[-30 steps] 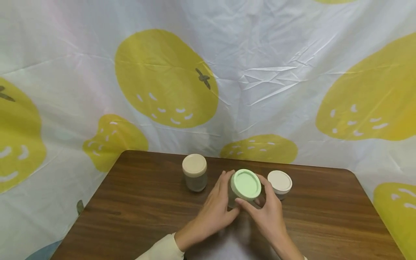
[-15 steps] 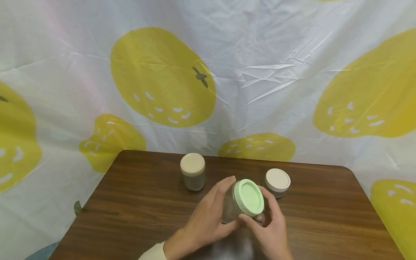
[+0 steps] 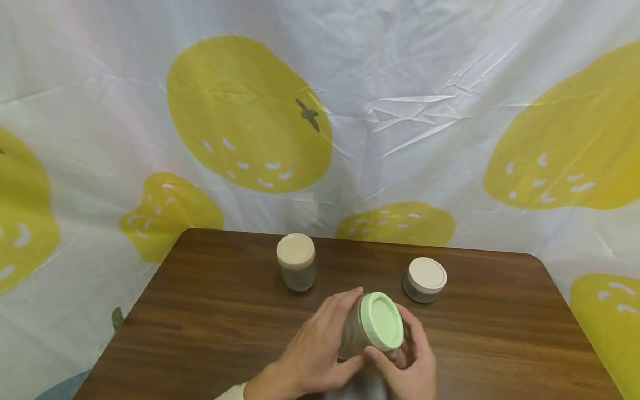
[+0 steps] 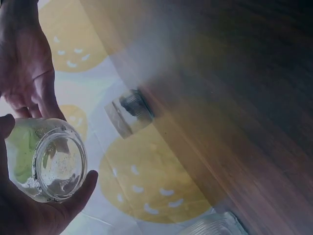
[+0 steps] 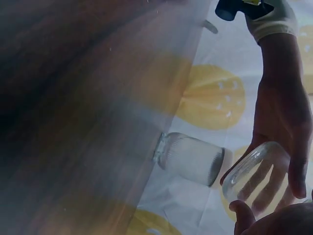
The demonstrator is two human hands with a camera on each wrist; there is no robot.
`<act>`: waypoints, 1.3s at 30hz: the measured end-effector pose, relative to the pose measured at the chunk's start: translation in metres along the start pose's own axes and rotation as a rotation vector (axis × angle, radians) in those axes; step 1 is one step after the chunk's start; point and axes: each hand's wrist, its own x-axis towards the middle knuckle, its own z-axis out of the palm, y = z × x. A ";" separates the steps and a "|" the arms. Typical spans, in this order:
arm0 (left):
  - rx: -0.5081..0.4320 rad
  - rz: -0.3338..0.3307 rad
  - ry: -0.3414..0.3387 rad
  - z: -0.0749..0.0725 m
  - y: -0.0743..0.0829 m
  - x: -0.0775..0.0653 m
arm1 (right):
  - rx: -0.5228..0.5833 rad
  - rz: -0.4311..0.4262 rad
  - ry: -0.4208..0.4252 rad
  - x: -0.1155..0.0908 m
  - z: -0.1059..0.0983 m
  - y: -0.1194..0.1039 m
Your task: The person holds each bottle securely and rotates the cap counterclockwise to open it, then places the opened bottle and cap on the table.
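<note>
A glass jar with a pale green lid (image 3: 382, 321) is held by both hands, tilted with its lid toward the right. My left hand (image 3: 315, 347) grips the glass body from the left, its fingers spread behind the glass in the right wrist view. On the other side, my right hand (image 3: 412, 355) has its thumb and fingers curled round the lid end. The left wrist view catches the jar's round glass base (image 4: 61, 164), lifted off the table. Some of the right fingers are hidden behind the jar.
A taller glass jar with a cream lid (image 3: 296, 261) stands at the back of the wooden table (image 3: 210, 311). A short glass jar with a white lid (image 3: 425, 279) stands to its right. Behind the table hangs a white cloth (image 3: 390, 128) with yellow fruit prints.
Both hands have brought the green-lidded jar nearer to the body and tilted it more to the right. The short jar is now fully in sight. The other two jars stay put.
</note>
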 end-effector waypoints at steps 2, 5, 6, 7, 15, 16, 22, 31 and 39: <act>0.000 -0.004 -0.007 0.001 -0.001 -0.001 | 0.005 0.003 0.007 -0.002 0.001 0.001; -0.011 -0.016 -0.022 0.000 -0.002 -0.003 | 0.007 0.001 0.004 -0.002 0.001 0.001; -0.016 -0.017 -0.023 0.000 -0.002 -0.004 | 0.008 -0.001 -0.003 -0.002 0.002 0.001; -0.021 -0.021 -0.025 -0.001 -0.002 -0.005 | 0.003 0.001 -0.009 -0.003 0.003 0.001; -0.031 -0.020 -0.020 -0.004 -0.003 -0.011 | -0.229 0.126 -0.031 -0.002 0.007 -0.008; -0.034 -0.019 -0.023 -0.004 -0.003 -0.011 | -0.267 0.137 -0.041 -0.002 0.006 -0.010; -0.005 0.010 -0.004 -0.004 -0.008 -0.010 | -0.347 0.146 -0.137 0.002 -0.001 -0.015; 0.005 0.065 0.011 -0.003 -0.009 -0.005 | -0.590 0.009 -0.183 0.013 -0.016 -0.022; 0.057 0.114 0.040 -0.001 -0.010 -0.004 | -1.044 0.223 -0.224 0.037 -0.016 -0.044</act>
